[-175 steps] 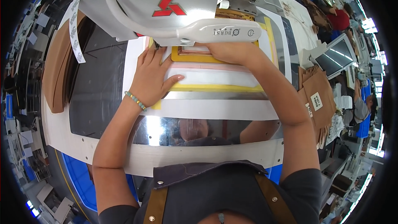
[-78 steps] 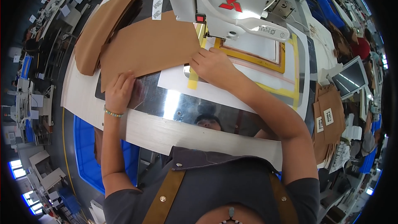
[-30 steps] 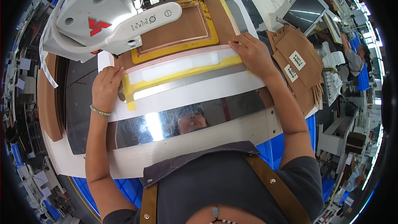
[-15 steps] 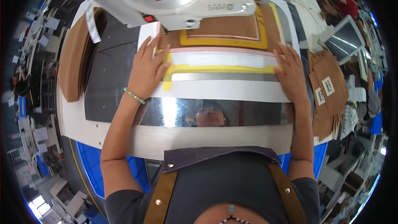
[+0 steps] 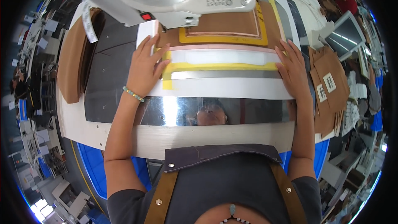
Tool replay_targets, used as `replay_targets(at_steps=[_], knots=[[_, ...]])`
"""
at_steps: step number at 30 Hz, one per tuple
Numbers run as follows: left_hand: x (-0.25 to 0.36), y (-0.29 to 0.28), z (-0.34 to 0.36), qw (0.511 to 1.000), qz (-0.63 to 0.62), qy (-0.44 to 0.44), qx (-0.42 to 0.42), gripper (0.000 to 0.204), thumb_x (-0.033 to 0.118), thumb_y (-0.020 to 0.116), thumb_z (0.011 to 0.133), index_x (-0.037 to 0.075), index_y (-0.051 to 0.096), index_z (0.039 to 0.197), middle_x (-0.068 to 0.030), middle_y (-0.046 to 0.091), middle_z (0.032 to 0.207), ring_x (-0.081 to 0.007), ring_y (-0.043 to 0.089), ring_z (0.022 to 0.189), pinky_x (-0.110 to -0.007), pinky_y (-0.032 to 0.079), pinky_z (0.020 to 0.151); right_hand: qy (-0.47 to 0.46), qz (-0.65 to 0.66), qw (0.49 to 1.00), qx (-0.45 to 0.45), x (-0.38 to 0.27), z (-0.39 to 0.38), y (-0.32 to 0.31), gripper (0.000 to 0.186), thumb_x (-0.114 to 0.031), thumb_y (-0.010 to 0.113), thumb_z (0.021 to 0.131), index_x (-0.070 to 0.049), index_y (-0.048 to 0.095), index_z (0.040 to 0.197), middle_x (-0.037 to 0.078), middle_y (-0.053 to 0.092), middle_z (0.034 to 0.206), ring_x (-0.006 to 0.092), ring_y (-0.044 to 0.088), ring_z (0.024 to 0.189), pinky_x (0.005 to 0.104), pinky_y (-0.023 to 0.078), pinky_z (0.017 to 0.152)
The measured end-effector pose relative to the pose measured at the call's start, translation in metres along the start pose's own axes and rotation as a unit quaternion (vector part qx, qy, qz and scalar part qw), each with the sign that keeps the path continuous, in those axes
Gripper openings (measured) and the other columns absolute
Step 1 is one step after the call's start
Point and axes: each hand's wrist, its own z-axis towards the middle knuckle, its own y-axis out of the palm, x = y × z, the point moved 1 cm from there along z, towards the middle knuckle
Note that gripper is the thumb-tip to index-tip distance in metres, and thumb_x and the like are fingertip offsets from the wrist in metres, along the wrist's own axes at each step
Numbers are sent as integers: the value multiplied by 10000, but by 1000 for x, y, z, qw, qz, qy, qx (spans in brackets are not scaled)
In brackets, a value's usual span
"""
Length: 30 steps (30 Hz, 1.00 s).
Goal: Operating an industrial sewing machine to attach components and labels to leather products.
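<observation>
Your left hand [image 5: 146, 65] lies open with fingers spread at the front left corner of the brown panel [image 5: 271, 25] — your right hand [image 5: 294, 69], open too, lies by its front right corner, neither gripping anything. The panel sits back from the white sheet's [image 5: 228, 86] front edge, a yellow rectangular frame [image 5: 224, 40] over it — curved brown pieces [image 5: 74, 58] line the tabletop's [image 5: 215, 139] left edge
</observation>
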Motion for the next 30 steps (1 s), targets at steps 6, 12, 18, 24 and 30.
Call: replay_targets(at_steps=[6,12,18,24,30], knots=[[-2,0,1,1000,10,0,-5,456,283,746,967,168,719,1407,-153,519,1603,-382,446,1500,-475,382,1201,-18,24,999,26,0,1,2,431,-292,633,1057,-78,667,1430,94,521,1605,314,395,1536,459,323,1246],[-9,0,1,999,-20,27,10,438,229,719,985,129,704,1411,-171,538,1588,-392,496,1460,-477,393,1193,-35,-6,998,44,4,0,8,438,-303,670,1033,-77,680,1409,121,541,1579,325,429,1514,468,357,1225],[-5,-2,6,999,-42,28,5,419,172,670,1006,83,689,1415,-190,531,1591,-396,502,1463,-474,378,1216,-26,29,998,57,4,-2,7,436,-325,673,1027,-67,698,1379,105,512,1611,317,433,1501,464,350,1225],[-4,0,3,1000,-24,13,-7,397,172,649,1030,69,689,1412,-185,532,1595,-385,513,1461,-482,391,1213,136,-48,960,238,55,-28,-57,324,-272,721,988,-122,763,1272,63,683,1418,326,654,1231,434,516,1051],[-1,-3,3,997,-68,23,20,367,143,669,1018,58,705,1373,-189,554,1577,-387,550,1430,-475,434,1183,347,-217,908,88,121,-91,-78,206,-254,743,937,-107,807,1067,138,754,1123,370,704,1075,477,565,937]])
